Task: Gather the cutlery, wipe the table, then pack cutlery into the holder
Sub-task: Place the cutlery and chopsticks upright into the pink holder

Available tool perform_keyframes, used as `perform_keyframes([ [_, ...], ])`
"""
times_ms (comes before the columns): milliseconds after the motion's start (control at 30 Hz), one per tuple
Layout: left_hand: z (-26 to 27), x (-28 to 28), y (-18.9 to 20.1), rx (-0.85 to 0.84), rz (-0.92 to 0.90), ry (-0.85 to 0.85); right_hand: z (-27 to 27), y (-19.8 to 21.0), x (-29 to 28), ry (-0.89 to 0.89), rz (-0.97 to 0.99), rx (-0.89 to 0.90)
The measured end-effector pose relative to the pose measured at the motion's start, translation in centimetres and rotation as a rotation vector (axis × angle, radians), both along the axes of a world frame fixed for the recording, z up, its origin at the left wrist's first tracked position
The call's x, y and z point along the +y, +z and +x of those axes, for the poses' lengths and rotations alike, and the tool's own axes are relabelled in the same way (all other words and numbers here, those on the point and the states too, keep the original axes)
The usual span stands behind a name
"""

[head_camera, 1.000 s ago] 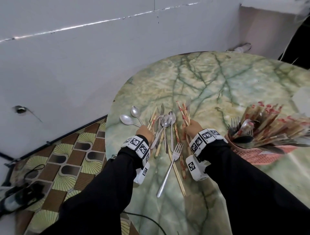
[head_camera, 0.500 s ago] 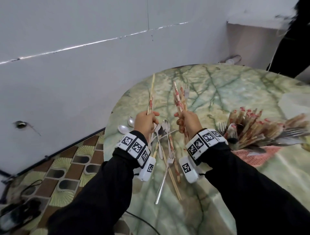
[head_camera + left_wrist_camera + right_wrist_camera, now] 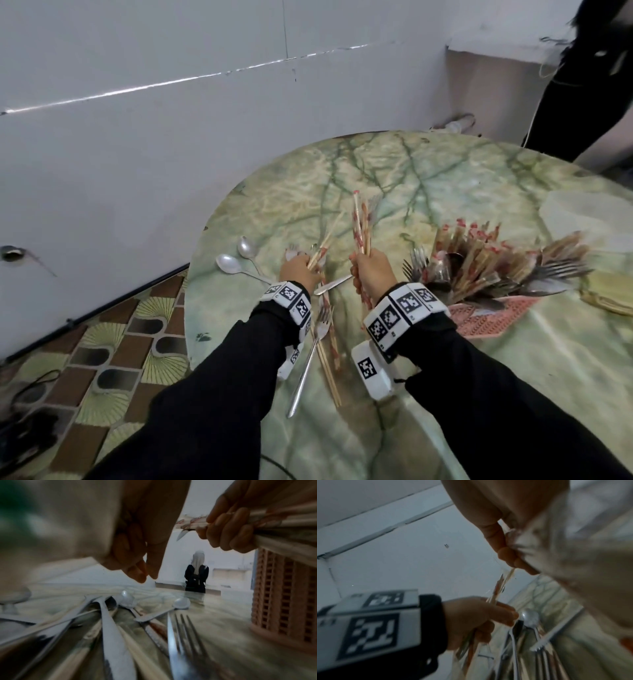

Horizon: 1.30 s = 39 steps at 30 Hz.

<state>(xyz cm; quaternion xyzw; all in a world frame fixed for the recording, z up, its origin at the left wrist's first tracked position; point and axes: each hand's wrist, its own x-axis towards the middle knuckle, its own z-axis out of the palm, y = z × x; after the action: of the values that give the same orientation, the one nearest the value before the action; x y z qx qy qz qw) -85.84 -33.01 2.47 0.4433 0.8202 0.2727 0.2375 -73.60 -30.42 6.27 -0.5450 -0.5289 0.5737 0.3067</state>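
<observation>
My left hand (image 3: pixel 298 270) grips wrapped chopsticks (image 3: pixel 325 240) that lean to the upper right, just above the cutlery pile. My right hand (image 3: pixel 370 270) grips a bundle of wrapped chopsticks (image 3: pixel 361 222) held nearly upright; the right wrist view shows its fingers (image 3: pixel 505 553) curled round them. Beneath the hands a fork (image 3: pixel 310 356), loose chopsticks (image 3: pixel 329 370) and spoons (image 3: pixel 229 263) lie on the green marbled table (image 3: pixel 445 192). The pink lattice holder (image 3: pixel 489 318) lies tipped at the right, packed with forks, spoons and wrapped chopsticks. In the left wrist view, spoons (image 3: pixel 127 599) and a fork (image 3: pixel 185 632) lie close below.
A white wall (image 3: pixel 171 137) runs close along the table's left edge, with patterned floor (image 3: pixel 113 349) below. A pale cloth (image 3: pixel 589 212) and a yellowish cloth (image 3: pixel 609 294) lie at the table's right. Another person in black (image 3: pixel 589 85) stands at the far right.
Both hands have risen from the pile with chopsticks in their grip. Over the last half second the left hand's chopsticks dropped lower and tilted right; the right bundle stayed upright.
</observation>
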Motion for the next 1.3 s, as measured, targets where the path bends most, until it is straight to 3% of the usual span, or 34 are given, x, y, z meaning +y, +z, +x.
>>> perform_keyframes([
  [267,1.3,3.4,-2.1,0.165,-0.266,-0.226,-0.5,-6.4,1.8,-0.084,-0.09,-0.166],
  [500,1.6,4.8,-2.3,0.283,-0.378,-0.35,-0.3,-8.3,2.5,-0.05,-0.152,-0.249],
  [633,1.7,4.7,-2.0,0.243,-0.414,-0.364,-0.2,-8.5,2.6,-0.049,-0.162,-0.262],
  [833,0.7,3.2,-0.8,0.099,-0.384,-0.209,0.3,-7.4,0.9,-0.068,-0.18,-0.139],
  [967,-1.0,1.5,-0.3,0.029,-0.299,-0.081,-0.6,-6.9,-1.1,-0.028,-0.088,-0.134],
  [1100,-2.8,-0.7,-0.6,-0.05,-0.29,-0.036,-1.5,-6.8,-2.8,0.015,0.034,-0.196],
  [1233,-5.4,-2.8,-1.3,0.02,-0.284,0.054,-1.3,-6.8,-3.1,-0.046,0.068,-0.308],
  [1300,-6.0,-3.7,-1.5,0.03,-0.249,0.131,-1.2,-7.0,-3.2,0.018,0.022,-0.412],
])
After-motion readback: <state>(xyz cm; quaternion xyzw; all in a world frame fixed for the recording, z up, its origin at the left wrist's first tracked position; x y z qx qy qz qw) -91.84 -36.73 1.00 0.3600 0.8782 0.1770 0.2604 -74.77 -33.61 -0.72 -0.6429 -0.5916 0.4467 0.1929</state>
